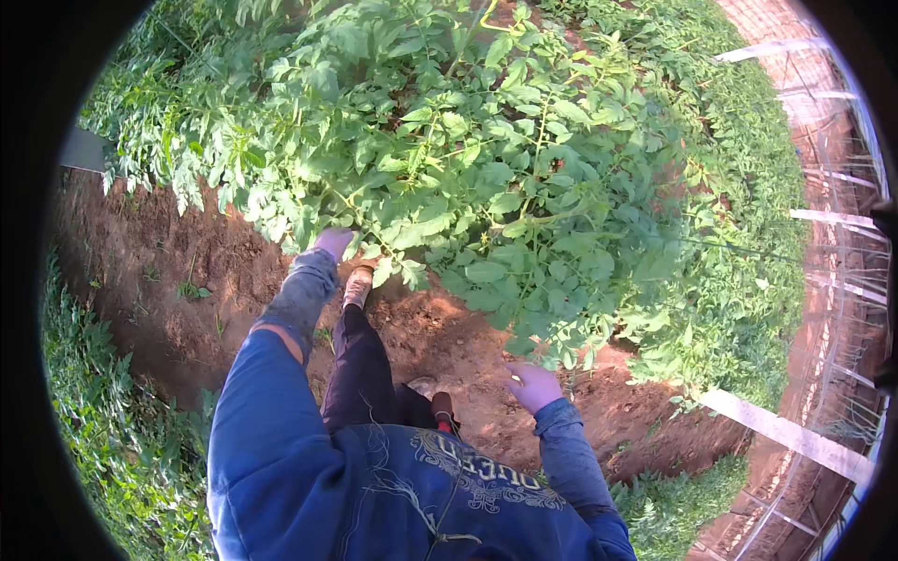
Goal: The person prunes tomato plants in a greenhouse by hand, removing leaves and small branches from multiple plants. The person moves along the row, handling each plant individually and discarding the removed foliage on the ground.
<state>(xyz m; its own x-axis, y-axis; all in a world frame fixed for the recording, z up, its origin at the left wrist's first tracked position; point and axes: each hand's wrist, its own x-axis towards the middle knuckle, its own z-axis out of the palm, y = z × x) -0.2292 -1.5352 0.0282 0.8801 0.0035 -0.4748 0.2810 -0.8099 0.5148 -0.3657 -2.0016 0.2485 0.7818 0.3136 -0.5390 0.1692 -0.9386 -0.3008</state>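
Note:
Dense tomato plants (435, 161) fill the area before me, with green leaves, stems and a small yellow flower. My left hand (334, 243) touches or lies just at the lower leaf edge, above my shoe; its fingers are partly hidden by foliage and blur. My right hand (534, 387) hangs over the soil path below the lower leaves, its thumb and fingers partly seen; whether it holds anything cannot be told. Pale strings (414, 498) hang on the front of my blue sweatshirt.
A brown soil path (231, 294) runs under me between plant rows. More plants (105, 435) grow at the lower left. White posts or boards (793, 435) and a structure's wall stand at the right. A thin line (729, 247) crosses the foliage. A reddish-brown object (443, 405) is beside my legs.

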